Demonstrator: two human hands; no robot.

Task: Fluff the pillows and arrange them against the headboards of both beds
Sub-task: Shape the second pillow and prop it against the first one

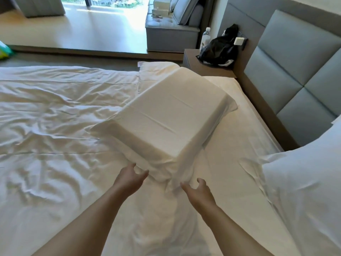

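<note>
A firm, block-shaped white pillow (166, 115) lies flat on the white bed, its long side running away from me, with loose pillowcase cloth bunched at its near end. My left hand (132, 175) hovers at the near left corner, fingers spread, holding nothing. On the other side of the bunched cloth, my right hand (198, 189) is open too, fingertips just short of the fabric. A second, softer white pillow (302, 185) rests at the right, leaning toward the grey padded headboard (295, 71).
A crumpled white duvet (51, 126) covers the bed's left side. Beyond the bed's far corner stands a bedside table (191, 60) with a black bag (217, 48) and a water bottle (205, 37). A grey sofa (171, 28) sits by the window.
</note>
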